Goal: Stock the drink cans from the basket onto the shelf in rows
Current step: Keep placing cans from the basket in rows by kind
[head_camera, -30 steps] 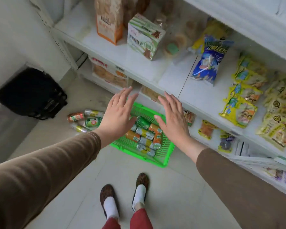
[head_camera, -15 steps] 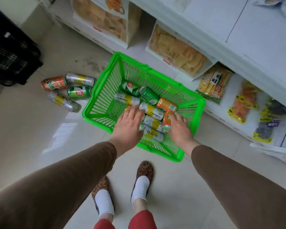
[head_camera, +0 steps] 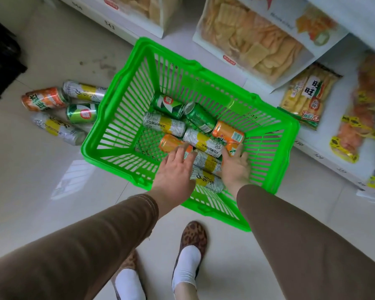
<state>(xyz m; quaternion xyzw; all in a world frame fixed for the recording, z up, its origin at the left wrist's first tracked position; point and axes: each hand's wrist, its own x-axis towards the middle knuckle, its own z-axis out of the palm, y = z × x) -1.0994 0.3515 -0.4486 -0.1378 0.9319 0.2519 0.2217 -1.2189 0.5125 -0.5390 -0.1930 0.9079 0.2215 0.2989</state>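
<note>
A green plastic basket (head_camera: 204, 71) stands on the floor against the bottom shelf (head_camera: 329, 131). Several cans lie loose in it: a green can (head_camera: 167, 105), a dark green can (head_camera: 200, 116), silver-and-yellow cans (head_camera: 164, 124) and orange cans (head_camera: 227, 132). My left hand (head_camera: 173, 172) is inside the basket, its fingers laid over an orange can (head_camera: 170, 142) and a silver-and-yellow can (head_camera: 208, 162). My right hand (head_camera: 236, 167) is beside it, fingers against an orange can at the basket's right side. Whether either hand grips a can is hidden.
Several more cans (head_camera: 56, 128) lie on the tiled floor left of the basket. Big bags of crackers (head_camera: 247, 40) and snack packs (head_camera: 307, 96) fill the bottom shelf. A black bag (head_camera: 0, 57) sits far left. My feet (head_camera: 193, 245) stand just behind the basket.
I have bent down from the upper shelves to the basket. Both hands went from hovering above it to resting on the cans inside, and the view moved closer.
</note>
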